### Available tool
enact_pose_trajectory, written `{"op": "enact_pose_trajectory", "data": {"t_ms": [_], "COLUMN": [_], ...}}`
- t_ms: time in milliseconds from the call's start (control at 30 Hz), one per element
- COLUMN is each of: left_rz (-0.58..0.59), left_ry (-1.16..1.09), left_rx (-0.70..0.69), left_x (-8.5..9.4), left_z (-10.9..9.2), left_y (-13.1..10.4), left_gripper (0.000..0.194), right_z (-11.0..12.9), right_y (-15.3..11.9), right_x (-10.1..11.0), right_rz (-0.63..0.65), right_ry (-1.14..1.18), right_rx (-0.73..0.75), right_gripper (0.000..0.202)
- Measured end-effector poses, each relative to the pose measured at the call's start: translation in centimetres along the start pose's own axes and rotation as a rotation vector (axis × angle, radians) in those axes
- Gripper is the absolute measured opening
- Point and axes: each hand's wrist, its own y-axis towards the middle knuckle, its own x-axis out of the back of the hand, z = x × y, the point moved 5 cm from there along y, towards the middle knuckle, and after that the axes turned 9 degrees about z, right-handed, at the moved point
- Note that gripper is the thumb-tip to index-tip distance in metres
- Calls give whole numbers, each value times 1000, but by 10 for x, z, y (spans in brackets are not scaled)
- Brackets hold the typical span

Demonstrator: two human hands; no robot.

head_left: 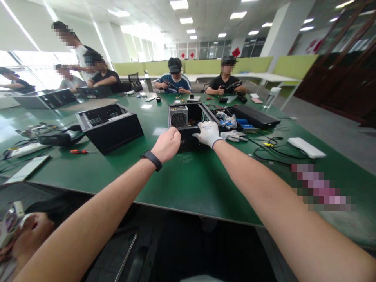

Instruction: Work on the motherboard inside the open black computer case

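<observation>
Green tabletop (173,188) carries a computer case (188,141) beyond the curled left hand (168,144), under the outspread right hand (209,133).

Here's the black computer case (188,144), sitting open-topped on the green tabletop (176,184) at twelve o'clock, grey power supply (179,118) tucked inside toward ten.

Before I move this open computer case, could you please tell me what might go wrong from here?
Your left hand is bare at the open computer case, so a metal edge might scratch it; the gloved right hand looks better protected.
The power supply might shift if the case tips, as I cannot tell whether it is fastened.
The loose glove close by on the right could get caught if the case slides that way.
</observation>
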Motion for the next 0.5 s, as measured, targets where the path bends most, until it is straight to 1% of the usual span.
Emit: {"op": "enact_pose_trajectory", "data": {"t_ms": [100, 233, 367, 500], "left_rz": [21, 38, 56, 51], "left_ry": [-29, -53, -77, -74], "left_rx": [-14, -11, 1, 3], "left_x": [-5, -12, -16, -14], "left_z": [11, 28, 39, 41], "left_y": [-6, -14, -17, -20], "left_gripper": [23, 23, 24, 24], "right_z": [-1, -4, -6, -6], "right_y": [27, 48, 54, 46], "right_x": [-4, -9, -11, -10], "right_rz": [12, 33, 50, 57], "right_ry": [-10, -8, 1, 13], "right_rx": [-14, -21, -21, 3], "right_gripper": [43, 44, 45, 44]}}
